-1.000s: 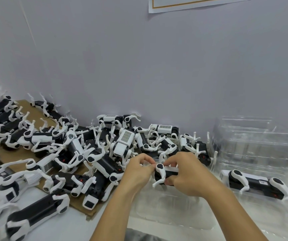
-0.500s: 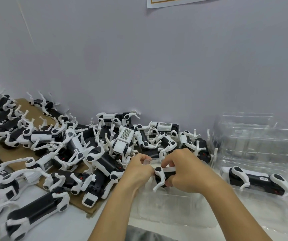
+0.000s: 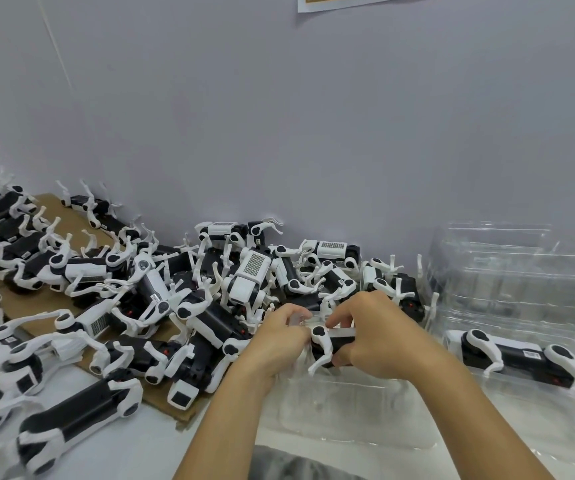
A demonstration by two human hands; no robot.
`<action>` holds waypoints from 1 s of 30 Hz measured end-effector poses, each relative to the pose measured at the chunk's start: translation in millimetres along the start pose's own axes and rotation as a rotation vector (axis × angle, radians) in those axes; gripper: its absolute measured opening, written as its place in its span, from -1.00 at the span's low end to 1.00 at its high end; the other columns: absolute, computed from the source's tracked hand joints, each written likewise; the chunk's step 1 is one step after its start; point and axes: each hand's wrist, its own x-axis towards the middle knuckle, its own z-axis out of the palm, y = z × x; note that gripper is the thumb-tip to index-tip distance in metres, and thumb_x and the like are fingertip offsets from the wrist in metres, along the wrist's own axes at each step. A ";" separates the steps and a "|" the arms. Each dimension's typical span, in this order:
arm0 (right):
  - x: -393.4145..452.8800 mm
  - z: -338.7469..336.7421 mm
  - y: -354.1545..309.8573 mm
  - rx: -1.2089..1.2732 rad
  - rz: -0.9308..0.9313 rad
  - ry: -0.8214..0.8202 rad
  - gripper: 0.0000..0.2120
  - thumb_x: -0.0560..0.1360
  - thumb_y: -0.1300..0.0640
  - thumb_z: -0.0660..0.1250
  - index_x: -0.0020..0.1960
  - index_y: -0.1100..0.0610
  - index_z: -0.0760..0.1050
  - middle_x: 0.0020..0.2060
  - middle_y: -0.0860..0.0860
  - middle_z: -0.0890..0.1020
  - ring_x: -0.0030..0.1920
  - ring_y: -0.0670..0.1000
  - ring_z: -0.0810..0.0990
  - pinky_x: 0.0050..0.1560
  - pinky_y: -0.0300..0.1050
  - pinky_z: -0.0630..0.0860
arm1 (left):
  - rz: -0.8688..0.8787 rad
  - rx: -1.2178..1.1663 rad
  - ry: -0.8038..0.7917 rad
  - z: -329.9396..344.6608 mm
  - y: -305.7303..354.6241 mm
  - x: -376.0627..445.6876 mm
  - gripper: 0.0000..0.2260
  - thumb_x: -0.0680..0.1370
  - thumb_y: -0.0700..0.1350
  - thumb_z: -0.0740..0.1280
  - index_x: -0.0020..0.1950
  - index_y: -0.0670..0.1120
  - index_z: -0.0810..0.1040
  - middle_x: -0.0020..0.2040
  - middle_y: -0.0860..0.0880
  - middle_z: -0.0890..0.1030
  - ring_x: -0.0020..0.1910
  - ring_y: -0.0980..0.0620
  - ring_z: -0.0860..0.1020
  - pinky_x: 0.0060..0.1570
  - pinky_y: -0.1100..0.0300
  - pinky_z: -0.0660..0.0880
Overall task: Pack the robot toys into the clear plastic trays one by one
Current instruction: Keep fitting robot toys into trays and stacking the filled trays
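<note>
Clear plastic nearest: an empty tray (image 3: 348, 410) flat on the table just under the wrists. Above its far edge, both hands close together on one toy (image 3: 327, 342), black body with white legs. Right hand (image 3: 379, 336) curled round the body, thumb beneath; left hand (image 3: 275, 344) pinching at the toy's left end, where a scrap of clear film or the tray's lip seems caught too, hard to tell which. Toy not yet seated, one white leg hanging down. Risk, as a guess: thin leg snagging the tray wall and bending, or light tray sliding under the push. Right, a packed toy (image 3: 518, 358) lying in its own tray. Beyond, a stack of spare trays (image 3: 514, 271). Left and back, the heap of toys (image 3: 161, 296) on cardboard (image 3: 81, 216), legs tangled.
</note>
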 end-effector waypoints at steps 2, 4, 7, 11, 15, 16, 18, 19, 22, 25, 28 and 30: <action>1.4 -1.4 -3.4 -0.021 -0.004 -0.006 -0.58 0.29 0.06 0.61 0.13 -0.03 0.65 -0.10 -0.12 0.54 -0.08 -0.05 0.51 -0.10 -0.16 0.50 | 0.008 -0.011 -0.001 0.5 -0.6 1.0 -0.78 0.54 -0.21 0.33 0.11 0.06 0.57 0.21 0.04 0.58 0.11 -0.03 0.61 0.05 0.01 0.57; 3.0 -1.8 -7.6 -0.065 -0.010 -0.015 -0.61 0.27 0.07 0.62 0.09 -0.01 0.68 -0.13 -0.07 0.59 -0.13 0.00 0.53 -0.17 -0.10 0.53 | 0.012 -0.016 0.001 0.8 -0.9 1.7 -0.76 0.53 -0.25 0.33 0.10 0.04 0.58 0.22 0.02 0.59 0.12 -0.03 0.60 0.04 0.06 0.55; 4.0 1.7 -11.4 -0.118 -0.009 0.000 -0.61 0.29 0.10 0.61 0.10 -0.03 0.67 -0.04 0.00 0.65 -0.06 0.06 0.60 -0.17 -0.10 0.54 | 0.008 -0.008 0.007 0.3 -1.5 1.5 -0.73 0.51 -0.30 0.32 0.08 0.04 0.59 0.25 0.01 0.58 0.09 -0.01 0.59 -0.12 0.16 0.51; 1.6 3.8 -9.2 -0.082 0.006 -0.005 -0.65 0.30 0.08 0.60 0.06 -0.06 0.69 -0.10 -0.05 0.66 -0.09 0.03 0.59 -0.30 -0.16 0.44 | 0.022 0.013 0.019 -0.5 0.6 -1.2 -0.73 0.51 -0.27 0.32 0.09 0.06 0.59 0.18 0.10 0.59 -0.03 0.02 0.60 -0.20 0.19 0.50; -0.4 -1.2 -8.5 -0.064 0.020 -0.013 -0.72 0.28 0.01 0.62 -0.03 -0.07 0.69 -0.26 -0.15 0.55 -0.22 -0.03 0.51 -0.44 -0.21 0.28 | 0.127 0.152 0.004 -5.6 11.6 -7.9 -0.73 0.56 -0.21 0.25 0.12 0.16 0.50 -0.03 0.14 0.55 -0.20 0.13 0.54 -0.27 0.26 0.48; -0.8 -1.7 -8.6 -0.064 0.018 -0.019 -0.72 0.29 0.00 0.63 -0.03 -0.06 0.69 -0.25 -0.15 0.54 -0.21 -0.03 0.51 -0.43 -0.22 0.28 | 0.147 0.166 -0.036 -7.4 15.4 -9.5 -0.75 0.55 -0.20 0.25 0.07 0.15 0.49 -0.07 0.10 0.54 -0.21 0.11 0.51 -0.21 0.23 0.46; -1.3 -2.2 -9.0 -0.076 0.018 -0.026 -0.70 0.29 0.01 0.62 0.01 -0.06 0.68 -0.20 -0.12 0.56 -0.16 -0.02 0.54 -0.43 -0.23 0.27 | 0.158 0.241 -0.141 -9.0 24.0 -14.8 -0.84 0.50 -0.15 0.30 -0.03 0.12 0.48 -0.07 0.12 0.54 -0.15 0.12 0.49 -0.11 0.16 0.44; -1.4 -2.7 -9.2 -0.085 0.021 -0.028 -0.69 0.30 0.02 0.62 0.02 -0.06 0.68 -0.19 -0.11 0.56 -0.16 -0.01 0.54 -0.44 -0.24 0.26 | 0.160 0.307 -0.178 -8.5 27.8 -17.9 -0.87 0.47 -0.10 0.34 -0.04 0.11 0.49 -0.03 0.17 0.52 -0.09 0.14 0.49 -0.07 0.16 0.44; -1.4 -3.3 -8.8 -0.094 0.027 -0.039 -0.69 0.30 0.03 0.62 0.01 -0.03 0.66 -0.20 -0.08 0.57 -0.20 0.00 0.53 -0.46 -0.24 0.24 | 0.140 0.480 -0.198 -3.1 35.4 -24.5 -0.73 0.33 0.07 0.40 -0.01 0.15 0.48 0.14 0.10 0.48 0.08 0.08 0.51 0.07 0.12 0.48; -1.3 -3.1 -7.4 -0.099 0.035 -0.035 -0.74 0.34 0.06 0.59 0.01 -0.02 0.65 -0.12 -0.04 0.63 -0.10 0.03 0.60 -0.42 -0.23 0.36 | 0.101 0.574 -0.192 3.2 39.6 -27.9 -0.62 0.34 0.07 0.49 0.08 0.17 0.45 0.25 0.04 0.37 -0.01 0.06 0.51 -0.14 0.18 0.44; -0.7 -3.7 -7.4 -0.097 0.051 -0.057 -0.70 0.41 0.12 0.49 0.12 -0.05 0.58 0.05 -0.04 0.61 0.05 0.04 0.61 -0.05 -0.05 0.59 | 0.162 0.642 -0.157 9.0 41.5 -28.3 -0.63 0.38 0.02 0.52 0.08 0.13 0.44 0.26 0.04 0.34 0.05 0.01 0.51 -0.07 0.16 0.45; -0.7 -5.5 -7.1 -0.081 0.051 -0.080 -0.67 0.44 0.14 0.45 0.17 -0.06 0.53 0.09 -0.05 0.58 0.07 0.03 0.60 0.09 0.04 0.58 | 0.194 0.693 -0.134 13.8 41.8 -29.0 -0.62 0.39 -0.06 0.52 0.09 0.12 0.42 0.25 0.00 0.35 0.18 -0.09 0.49 0.13 0.02 0.50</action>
